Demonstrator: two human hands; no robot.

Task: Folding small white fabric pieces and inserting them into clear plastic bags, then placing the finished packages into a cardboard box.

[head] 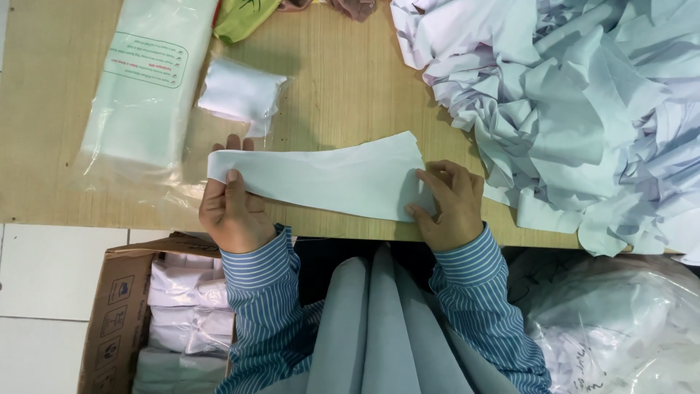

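Gripping fabric strip point(321, 179): left hand point(232, 211), right hand point(452, 204).

Left hand point(232, 211), right hand point(452, 204) grip fabric strip point(328, 179) ends.

Between my left hand point(232, 211) and my right hand point(452, 206) I hold a strip of pale cloth point(328, 176), matt and smooth. The table point(343, 95) is light wood, matt. The bag point(146, 95) is glossy clear plastic.

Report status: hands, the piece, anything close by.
Left hand and right hand pinch ends of pale curved fabric strip, flat on wooden table. Heap of pale offcuts at right.
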